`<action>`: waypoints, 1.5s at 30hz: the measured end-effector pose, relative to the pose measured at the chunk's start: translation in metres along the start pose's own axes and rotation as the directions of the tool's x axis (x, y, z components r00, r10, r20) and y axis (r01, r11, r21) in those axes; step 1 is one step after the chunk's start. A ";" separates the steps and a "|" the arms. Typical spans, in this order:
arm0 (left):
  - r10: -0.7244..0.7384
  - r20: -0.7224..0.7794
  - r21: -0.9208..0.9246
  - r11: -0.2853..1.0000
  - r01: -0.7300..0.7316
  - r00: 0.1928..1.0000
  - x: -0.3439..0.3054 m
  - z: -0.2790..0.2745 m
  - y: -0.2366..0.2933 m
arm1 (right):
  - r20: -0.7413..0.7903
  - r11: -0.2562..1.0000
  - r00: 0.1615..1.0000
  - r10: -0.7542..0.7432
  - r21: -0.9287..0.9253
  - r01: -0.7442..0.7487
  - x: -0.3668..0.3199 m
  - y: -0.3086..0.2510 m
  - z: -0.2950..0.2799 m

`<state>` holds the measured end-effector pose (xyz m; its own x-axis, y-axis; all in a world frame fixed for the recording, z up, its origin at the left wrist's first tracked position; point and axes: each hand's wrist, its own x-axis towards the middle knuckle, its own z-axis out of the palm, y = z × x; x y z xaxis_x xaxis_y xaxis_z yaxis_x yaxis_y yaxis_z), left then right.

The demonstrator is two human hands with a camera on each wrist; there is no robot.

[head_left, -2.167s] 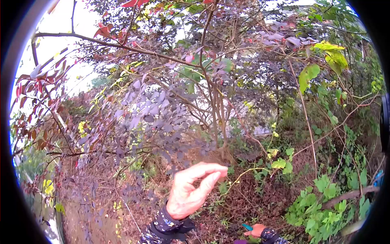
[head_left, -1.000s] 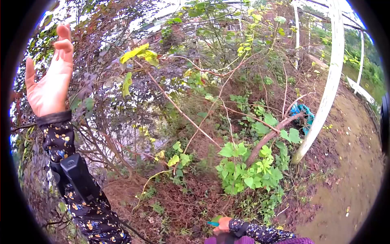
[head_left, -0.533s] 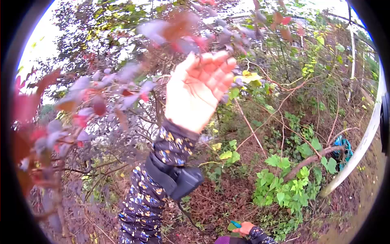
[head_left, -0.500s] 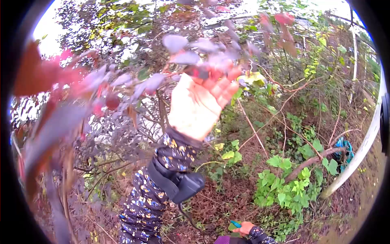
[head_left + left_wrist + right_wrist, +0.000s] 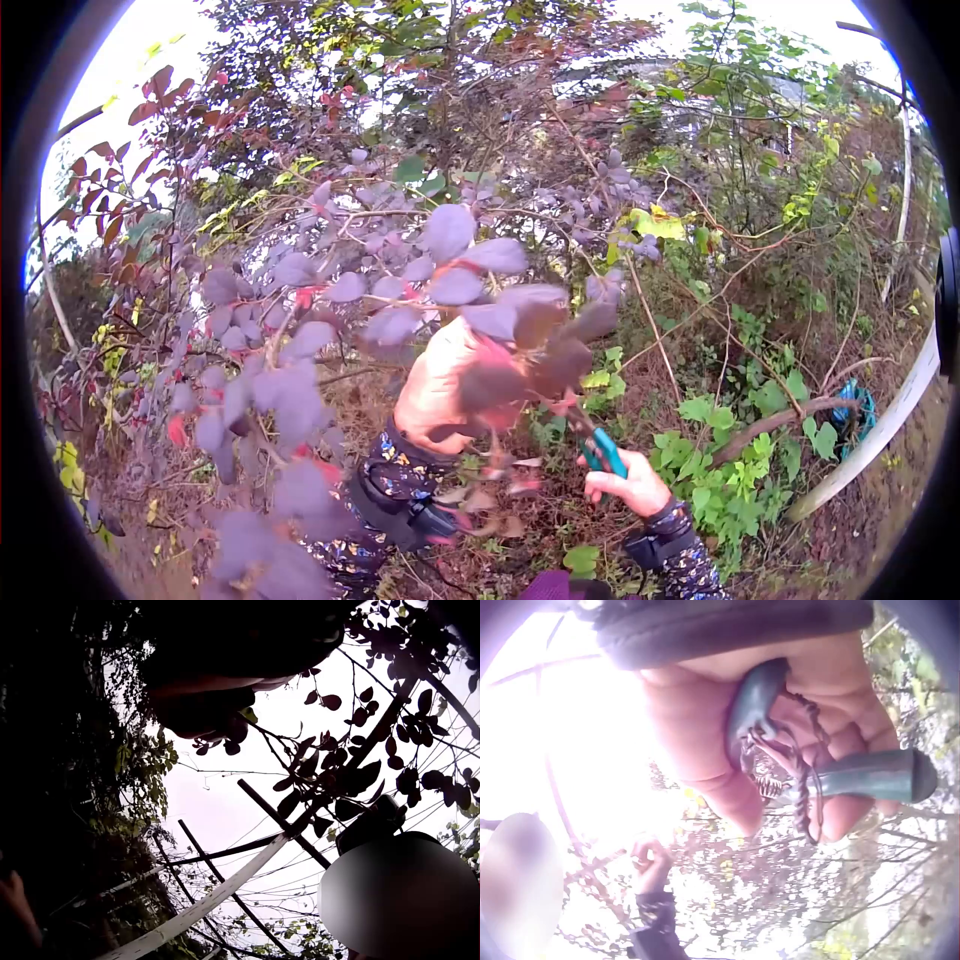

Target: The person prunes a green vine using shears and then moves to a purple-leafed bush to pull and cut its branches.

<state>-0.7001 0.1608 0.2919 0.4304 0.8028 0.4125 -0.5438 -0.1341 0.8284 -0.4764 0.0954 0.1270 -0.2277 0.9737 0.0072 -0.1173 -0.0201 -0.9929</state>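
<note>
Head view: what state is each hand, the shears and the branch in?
left hand: raised, gripping the branch.
right hand: gripping the shears.
shears: pointed up at the branch; blades hidden.
branch: held, purple leaves covering the left hand.

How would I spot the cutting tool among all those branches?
Find the purple-leaved shrub filling the left of the head view. Below its lower right leaves, the right hand grips pruning shears. Smooth teal handles set them apart from the brown twigs and green leaves around.
</note>
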 end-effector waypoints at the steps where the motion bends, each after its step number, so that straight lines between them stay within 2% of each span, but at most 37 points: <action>1: -0.212 0.126 -0.178 0.956 0.232 0.969 0.004 -0.020 0.005 | 0.044 0.995 0.996 -0.080 0.063 0.077 0.000 -0.020 0.002; 3: -0.121 0.167 -0.122 0.982 0.142 0.979 -0.010 -0.003 0.023 | 0.189 0.980 0.961 -0.200 0.056 0.193 0.003 -0.055 0.005; 4: -0.143 0.339 -0.209 0.952 0.223 0.930 -0.008 -0.025 0.020 | 0.225 0.976 0.950 -0.217 0.035 0.215 0.005 -0.071 0.011; 7: -0.158 0.126 -0.046 0.985 0.165 0.979 -0.028 -0.015 0.034 | 0.276 0.972 0.932 -0.234 0.044 0.231 0.023 -0.094 0.030; 9: -0.156 0.117 -0.046 0.986 0.162 0.981 -0.027 -0.022 0.036 | 0.322 0.974 0.920 -0.222 0.031 0.224 0.039 -0.102 0.040; 13: -0.100 0.194 -0.024 0.994 0.106 0.976 -0.025 -0.034 0.035 | 0.415 0.959 0.867 -0.275 0.049 0.280 0.060 -0.111 0.049; 15: -0.146 -0.125 -0.060 0.988 0.140 0.981 -0.035 -0.045 0.028 | 0.444 0.954 0.851 -0.281 0.034 0.298 0.065 -0.114 0.051; 16: -0.150 0.163 0.008 0.989 0.151 0.975 -0.031 -0.033 0.038 | 0.475 0.948 0.828 -0.299 0.051 0.313 0.067 -0.116 0.051; 17: -0.170 0.112 0.098 0.982 0.160 0.979 -0.034 -0.023 0.043 | 0.504 0.943 0.804 -0.315 0.068 0.327 0.068 -0.118 0.051; 18: -0.172 0.110 0.050 0.985 0.168 0.979 -0.033 -0.021 0.043 | 0.509 0.932 0.793 -0.334 0.055 0.357 0.070 -0.118 0.051; 20: -0.178 0.107 0.002 0.984 0.178 0.978 -0.032 -0.027 0.040 | 0.506 0.934 0.797 -0.329 0.053 0.353 0.070 -0.121 0.049; 22: -0.137 0.251 -0.092 0.982 0.164 0.958 -0.030 -0.043 0.036 | 0.513 0.936 0.796 -0.320 0.042 0.349 0.070 -0.122 0.049; 25: -0.124 0.195 0.003 0.992 0.126 0.973 -0.035 -0.040 0.037 | 0.549 0.945 0.783 -0.293 0.044 0.323 0.078 -0.117 0.048; 26: -0.195 0.122 0.122 0.976 0.180 0.973 -0.038 -0.036 0.042 | 0.550 0.944 0.781 -0.296 0.046 0.326 0.082 -0.114 0.048; 29: -0.214 0.168 0.026 0.977 0.212 0.962 -0.048 -0.045 0.035 | 0.514 0.962 0.818 -0.259 0.066 0.263 0.093 -0.105 0.045; 30: -0.211 0.223 0.071 0.977 0.200 0.952 -0.048 -0.047 0.033 | 0.486 0.962 0.832 -0.267 0.079 0.263 0.095 -0.104 0.044; 31: -0.217 0.075 0.119 0.971 0.207 0.973 -0.060 -0.045 0.030 | 0.458 0.960 0.845 -0.276 0.092 0.264 0.097 -0.104 0.043; 35: -0.210 0.104 0.008 0.978 0.210 0.972 -0.069 -0.059 0.020 | 0.478 0.975 0.850 -0.221 0.116 0.188 0.106 -0.104 0.043; 37: -0.203 0.127 -0.001 0.979 0.205 0.971 -0.068 -0.064 0.021 | 0.502 0.977 0.838 -0.212 0.112 0.180 0.118 -0.103 0.047; 39: -0.212 0.097 0.018 0.977 0.212 0.972 -0.069 -0.064 0.022 | 0.550 0.972 0.810 -0.203 0.212 0.100 0.127 -0.101 0.054; 41: -0.190 0.093 0.037 0.982 0.187 0.977 -0.068 -0.066 0.023 | 0.557 0.960 0.795 -0.240 0.259 0.109 0.138 -0.098 0.061; 43: -0.185 0.073 0.053 0.982 0.181 0.980 -0.080 -0.052 0.012 | 0.590 0.913 0.747 -0.307 0.405 0.055 0.136 -0.087 0.056; 45: -0.174 0.068 0.019 0.985 0.173 0.982 -0.088 -0.046 0.007 | 0.599 0.900 0.730 -0.329 0.434 0.050 0.133 -0.082 0.054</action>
<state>-0.7748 0.1161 0.2436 0.5666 0.7724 0.2870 -0.4475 -0.0041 0.8943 -0.5488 0.2144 0.2161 -0.7063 0.5817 0.4033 -0.5361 -0.0675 -0.8414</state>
